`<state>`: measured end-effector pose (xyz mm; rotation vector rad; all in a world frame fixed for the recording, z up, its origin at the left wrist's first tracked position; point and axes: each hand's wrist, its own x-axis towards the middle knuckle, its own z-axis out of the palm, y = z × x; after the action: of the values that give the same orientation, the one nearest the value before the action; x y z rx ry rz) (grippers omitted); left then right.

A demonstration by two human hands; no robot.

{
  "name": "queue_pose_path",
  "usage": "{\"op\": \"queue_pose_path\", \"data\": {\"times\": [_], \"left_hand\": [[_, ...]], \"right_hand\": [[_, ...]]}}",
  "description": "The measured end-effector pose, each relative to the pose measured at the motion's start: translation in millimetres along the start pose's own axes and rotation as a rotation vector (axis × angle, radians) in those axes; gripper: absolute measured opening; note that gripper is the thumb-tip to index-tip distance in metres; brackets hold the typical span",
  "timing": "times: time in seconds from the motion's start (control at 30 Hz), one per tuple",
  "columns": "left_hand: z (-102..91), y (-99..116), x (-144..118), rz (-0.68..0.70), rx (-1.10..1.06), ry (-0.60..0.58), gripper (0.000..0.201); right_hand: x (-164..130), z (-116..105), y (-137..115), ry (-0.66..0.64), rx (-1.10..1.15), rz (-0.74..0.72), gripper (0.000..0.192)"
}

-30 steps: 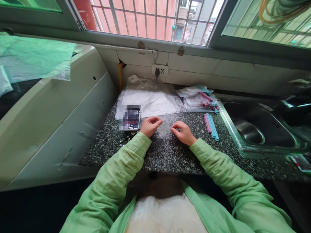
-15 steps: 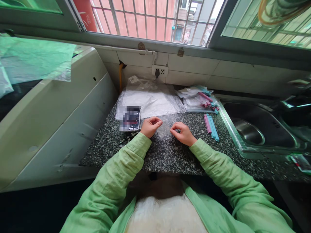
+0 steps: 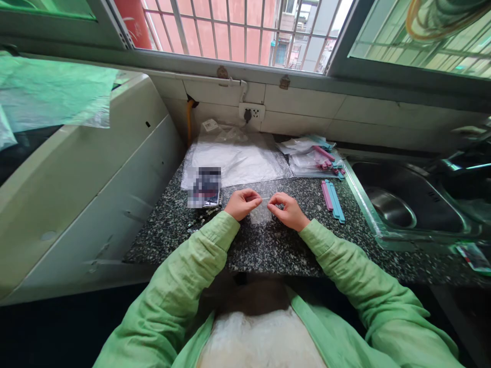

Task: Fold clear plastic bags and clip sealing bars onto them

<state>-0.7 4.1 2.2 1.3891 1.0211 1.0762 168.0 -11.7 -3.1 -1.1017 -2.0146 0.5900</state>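
- Your left hand (image 3: 242, 203) pinches the left top edge of a small clear plastic bag (image 3: 261, 212), fingers curled in and pressed together on the film.
- Your right hand (image 3: 288, 210) pinches the right top edge of the same bag, thumb and forefinger closed on it.
- The bag hangs between both hands, just over the speckled dark surface (image 3: 268, 245), close to its front edge.
- A phone (image 3: 205, 187) lies on the surface just left of your left hand.
- Behind your hands, a stack of larger clear bags (image 3: 236, 156) lies flat against the tiled wall.
- Pink and blue sticks (image 3: 333, 200) lie to the right of your right hand, beside the steel sink (image 3: 402, 204).
- More packed sticks (image 3: 316, 156) sit farther back.
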Motion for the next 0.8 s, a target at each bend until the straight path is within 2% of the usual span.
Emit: {"op": "queue_pose_path", "data": {"times": [0.2, 0.5, 0.8], "left_hand": [[-1.1, -0.8, 1.5, -0.007, -0.006, 0.018, 0.026], [-3.4, -4.3, 4.2, 0.008, -0.022, 0.016, 0.029], [-2.4, -2.0, 3.1, 0.040, 0.008, 0.076, 0.024]], "right_hand": [[0.1, -0.7, -1.0, 0.002, 0.004, 0.010, 0.015], [1.0, -3.9, -2.9, 0.091, 0.068, 0.104, 0.015], [1.1, -2.0, -1.1, 0.084, 0.048, 0.072, 0.016]]}}
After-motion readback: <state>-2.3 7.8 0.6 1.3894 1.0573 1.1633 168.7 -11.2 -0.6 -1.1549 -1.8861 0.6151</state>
